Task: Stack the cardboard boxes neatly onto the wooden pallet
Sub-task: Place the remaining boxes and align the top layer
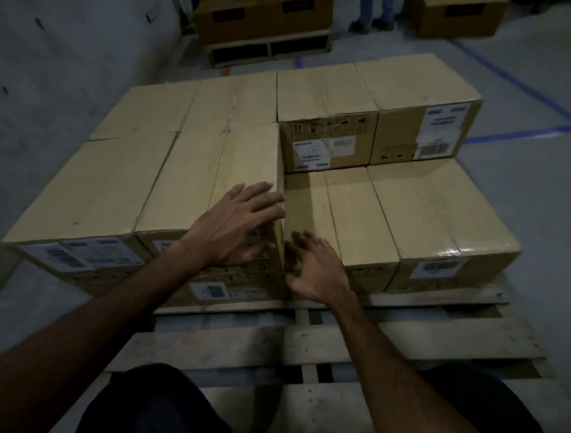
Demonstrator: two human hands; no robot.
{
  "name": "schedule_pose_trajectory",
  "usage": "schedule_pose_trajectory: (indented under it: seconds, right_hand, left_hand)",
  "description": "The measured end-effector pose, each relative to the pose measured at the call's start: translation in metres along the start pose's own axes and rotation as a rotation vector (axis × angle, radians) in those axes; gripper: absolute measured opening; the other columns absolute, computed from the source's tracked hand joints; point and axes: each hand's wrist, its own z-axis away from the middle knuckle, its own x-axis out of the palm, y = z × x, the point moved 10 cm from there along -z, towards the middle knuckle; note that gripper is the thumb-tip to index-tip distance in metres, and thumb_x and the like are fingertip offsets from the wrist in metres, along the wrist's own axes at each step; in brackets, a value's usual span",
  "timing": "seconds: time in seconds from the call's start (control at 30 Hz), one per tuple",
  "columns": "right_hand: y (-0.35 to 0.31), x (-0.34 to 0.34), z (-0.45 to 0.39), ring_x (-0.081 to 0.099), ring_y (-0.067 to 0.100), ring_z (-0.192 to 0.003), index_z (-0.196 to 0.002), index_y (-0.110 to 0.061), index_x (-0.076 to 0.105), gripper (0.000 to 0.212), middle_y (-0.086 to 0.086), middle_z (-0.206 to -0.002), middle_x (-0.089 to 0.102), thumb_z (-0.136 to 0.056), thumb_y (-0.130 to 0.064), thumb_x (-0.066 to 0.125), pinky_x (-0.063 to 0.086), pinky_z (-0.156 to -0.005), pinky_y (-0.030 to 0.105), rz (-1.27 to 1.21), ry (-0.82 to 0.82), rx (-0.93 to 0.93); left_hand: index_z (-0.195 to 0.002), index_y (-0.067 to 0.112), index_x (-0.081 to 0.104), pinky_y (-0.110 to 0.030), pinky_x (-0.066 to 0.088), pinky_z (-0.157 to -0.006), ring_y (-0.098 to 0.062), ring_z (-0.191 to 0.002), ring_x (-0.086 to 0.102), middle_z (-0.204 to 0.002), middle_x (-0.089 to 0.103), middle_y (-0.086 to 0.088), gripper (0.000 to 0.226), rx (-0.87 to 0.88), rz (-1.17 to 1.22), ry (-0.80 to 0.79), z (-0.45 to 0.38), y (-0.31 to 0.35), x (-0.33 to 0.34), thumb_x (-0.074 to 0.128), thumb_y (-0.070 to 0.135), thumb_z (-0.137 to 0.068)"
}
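Nearest: the person's knees at the bottom edge, over bare slats of the pallet [337,345]. The whole front strip of the pallet carries nothing.

Hands next. Left hand [235,228] lies flat, fingers spread, across the top front corner of the upper box [213,182], palm on the top and fingertips over the right edge. Right hand [318,267] sits just right of that box, fingers loosely curled and apart, at the foot of its right face where it meets the lower box [353,216]. It grips nothing; whether the fingertips touch cardboard cannot be told because of blur. Judged: the upper box is being squared into line, not carried.

Stack, near row: left side is two layers high, with a second top box [90,193] just beside the handled one. Right side is one layer only, with the lower box and another [443,211] touching it, their tops bare.

Far row: two layers on the left, and two boxes with labels [327,145] [424,131] on the right.

Judged progress: well past halfway on this footprint. Left to do: fill the open slot on the near right, then perhaps the front strip.

Far off: another loaded pallet [264,20], more cartons at upper right, a standing person's legs [374,9], blue floor tape [529,86].
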Motion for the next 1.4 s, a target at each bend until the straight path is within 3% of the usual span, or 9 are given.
schedule_pose_trajectory:
  seconds: [0.27,0.4,0.47,0.63,0.77,0.87,1.0,1.2,1.4]
  right_hand:
    - [0.002,0.007,-0.001,0.018,0.023,-0.157,-0.154,-0.031,0.045,0.083,0.000,-0.170,0.026,-0.088,-0.081,0.036,0.013,-0.127,0.044,0.057,0.013,-0.031]
    - [0.003,0.003,0.001,0.014,0.021,-0.159,-0.155,-0.030,0.045,0.090,-0.001,-0.171,0.023,-0.088,-0.088,0.028,0.011,-0.128,0.044,0.025,0.011,-0.011]
    - [0.001,0.001,0.001,0.014,0.021,-0.159,-0.154,-0.029,0.045,0.088,-0.002,-0.171,0.022,-0.090,-0.087,0.027,0.010,-0.128,0.044,0.017,0.008,-0.008]
    - [0.000,-0.004,0.002,0.019,0.020,-0.157,-0.156,-0.031,0.042,0.084,-0.004,-0.170,0.027,-0.092,-0.084,0.027,0.012,-0.127,0.042,-0.007,0.041,0.001]
    - [0.000,-0.002,-0.001,0.018,0.018,-0.157,-0.160,-0.032,0.035,0.089,-0.006,-0.170,0.025,-0.090,-0.087,0.023,0.008,-0.127,0.039,0.001,0.039,0.017]
    - [0.000,-0.001,-0.002,0.014,0.017,-0.158,-0.161,-0.033,0.029,0.099,-0.007,-0.172,0.020,-0.084,-0.090,0.009,0.003,-0.127,0.036,-0.002,0.025,0.018]
    - [0.002,0.000,-0.003,0.010,0.016,-0.159,-0.162,-0.034,0.028,0.089,-0.008,-0.172,0.017,-0.090,-0.087,0.017,-0.005,-0.123,0.031,0.009,0.038,0.024]
    - [0.002,0.004,-0.004,0.007,0.015,-0.159,-0.162,-0.036,0.026,0.088,-0.007,-0.172,0.016,-0.091,-0.087,0.016,-0.010,-0.122,0.031,0.021,0.026,0.034]
    - [0.001,0.006,-0.004,0.003,0.015,-0.160,-0.163,-0.037,0.021,0.100,-0.007,-0.173,0.012,-0.082,-0.090,-0.002,-0.009,-0.124,0.032,0.036,0.002,0.033]
  left_hand:
    - [-0.144,0.026,0.049,-0.063,0.033,-0.117,-0.029,-0.155,0.026,-0.161,0.042,-0.003,0.062,-0.053,0.086,0.008,0.000,-0.003,0.002,0.059,0.060,-0.094]
    - [-0.155,0.026,0.044,-0.053,0.029,-0.123,-0.018,-0.153,0.028,-0.163,0.040,0.000,0.076,-0.263,0.447,0.045,-0.014,-0.025,-0.017,0.048,0.072,-0.094]
    - [-0.160,0.028,0.036,-0.051,0.028,-0.123,-0.019,-0.152,0.029,-0.167,0.032,-0.002,0.083,-0.399,0.493,0.041,-0.033,-0.058,-0.021,0.042,0.078,-0.094]
    - [-0.164,0.021,0.024,-0.057,0.022,-0.125,-0.031,-0.157,0.019,-0.171,0.019,-0.012,0.098,-0.606,0.325,-0.067,-0.108,-0.161,0.006,0.044,0.081,-0.090]
    - [-0.160,0.020,0.033,-0.063,0.025,-0.120,-0.033,-0.152,0.029,-0.167,0.030,-0.013,0.087,-0.678,0.252,-0.139,-0.141,-0.196,0.027,0.051,0.072,-0.092]
    - [-0.140,0.023,0.053,-0.067,0.031,-0.112,-0.034,-0.134,0.047,-0.147,0.050,-0.012,0.076,-0.712,0.272,-0.154,-0.153,-0.207,0.038,0.044,0.075,-0.085]
    - [-0.107,0.029,0.059,-0.069,0.031,-0.109,-0.034,-0.121,0.055,-0.133,0.060,-0.010,0.055,-0.755,0.291,-0.058,-0.159,-0.213,0.040,0.041,0.075,-0.084]
    - [-0.127,0.024,0.061,-0.068,0.030,-0.109,-0.032,-0.128,0.052,-0.139,0.056,-0.010,0.067,-0.735,0.247,-0.014,-0.158,-0.213,0.043,0.033,0.072,-0.090]
    - [-0.138,0.023,0.058,-0.067,0.028,-0.112,-0.031,-0.135,0.048,-0.146,0.052,-0.010,0.068,-0.726,0.261,-0.004,-0.157,-0.210,0.042,0.034,0.070,-0.094]
